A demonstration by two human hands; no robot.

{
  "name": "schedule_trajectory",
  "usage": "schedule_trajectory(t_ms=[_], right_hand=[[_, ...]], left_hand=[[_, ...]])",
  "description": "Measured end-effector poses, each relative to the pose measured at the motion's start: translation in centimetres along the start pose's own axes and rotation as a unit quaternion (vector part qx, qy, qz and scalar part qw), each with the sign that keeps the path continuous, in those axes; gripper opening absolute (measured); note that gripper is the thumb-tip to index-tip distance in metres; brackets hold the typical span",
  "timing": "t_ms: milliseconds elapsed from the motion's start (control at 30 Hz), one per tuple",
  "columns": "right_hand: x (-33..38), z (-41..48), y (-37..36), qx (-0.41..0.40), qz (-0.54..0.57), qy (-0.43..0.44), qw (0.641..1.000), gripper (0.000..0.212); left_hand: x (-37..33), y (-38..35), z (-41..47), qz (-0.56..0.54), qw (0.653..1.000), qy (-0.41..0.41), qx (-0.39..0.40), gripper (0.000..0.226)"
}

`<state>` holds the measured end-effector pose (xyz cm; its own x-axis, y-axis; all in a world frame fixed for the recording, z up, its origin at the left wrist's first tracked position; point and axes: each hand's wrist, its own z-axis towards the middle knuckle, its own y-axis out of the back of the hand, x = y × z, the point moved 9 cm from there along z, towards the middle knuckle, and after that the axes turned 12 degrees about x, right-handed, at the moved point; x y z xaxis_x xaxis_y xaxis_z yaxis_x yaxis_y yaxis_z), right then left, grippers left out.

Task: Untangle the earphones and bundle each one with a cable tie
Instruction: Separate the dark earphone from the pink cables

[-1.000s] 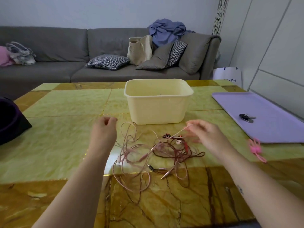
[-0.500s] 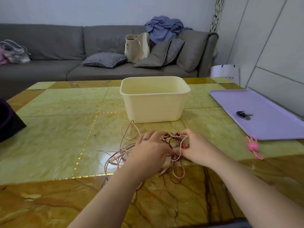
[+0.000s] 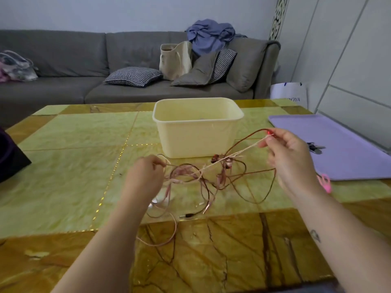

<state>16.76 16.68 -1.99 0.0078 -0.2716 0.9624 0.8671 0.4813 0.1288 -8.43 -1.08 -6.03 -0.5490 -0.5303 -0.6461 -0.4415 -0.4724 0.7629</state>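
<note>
A knot of pink and dark red earphone cables (image 3: 203, 176) hangs just above the marble table (image 3: 63, 166), in front of the cream tub. My left hand (image 3: 146, 176) pinches cable strands at the tangle's left side. My right hand (image 3: 289, 153) is raised to the right and pinches a pale strand and a dark red one, both pulled taut from the knot. Loose loops and jack plugs (image 3: 190, 215) trail on the table below. A pink cable tie (image 3: 324, 182) lies to the right, partly hidden by my right wrist.
A cream plastic tub (image 3: 197, 140) stands behind the tangle. A lilac tray (image 3: 349, 161) at the right holds keys (image 3: 315, 148). A dark object (image 3: 10, 157) sits at the left edge. A grey sofa with cushions and bags lies beyond the table.
My hands met over the tangle, then drew apart. The right hand rose to the right, pulling strands taut; the left stayed low at the left, and the knot lifted and spread.
</note>
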Motion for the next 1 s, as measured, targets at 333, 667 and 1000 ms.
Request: schedule_trajectory(t_ms=[333,667,1000], right_hand=[[2.1,-1.7,-6.0,0.182,-0.291,0.024,0.939,0.013],[2.8,-2.5,-7.0,0.267,-0.239,0.032,0.933,0.023],[4.6,-1.1,-6.1,0.246,0.121,0.046,0.961,0.020]], left_hand=[[-5.4,-1.7,-3.1,-0.051,0.980,-0.175,0.080,0.037],[-7.9,-5.7,-4.6,-0.359,0.869,-0.152,0.304,0.032],[-0.3,1.8,-1.0,-0.201,0.979,0.006,-0.027,0.021]])
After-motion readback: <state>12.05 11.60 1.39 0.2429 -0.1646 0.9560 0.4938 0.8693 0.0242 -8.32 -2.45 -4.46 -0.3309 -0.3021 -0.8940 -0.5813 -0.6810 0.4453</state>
